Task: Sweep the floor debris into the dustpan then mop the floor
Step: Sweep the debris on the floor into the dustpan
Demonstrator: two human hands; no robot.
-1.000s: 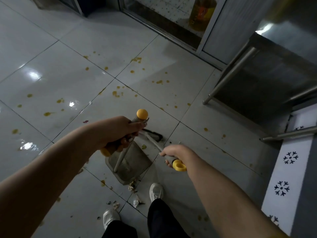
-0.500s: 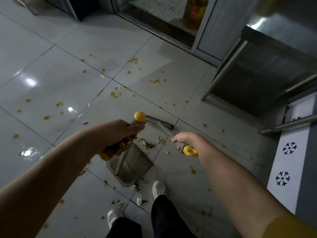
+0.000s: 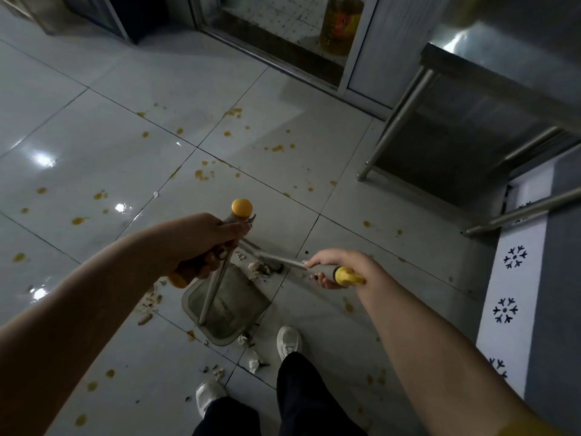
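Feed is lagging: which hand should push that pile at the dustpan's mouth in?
Right. The right hand grips the broom, whose head sits at the debris pile; the left hand holds the dustpan.
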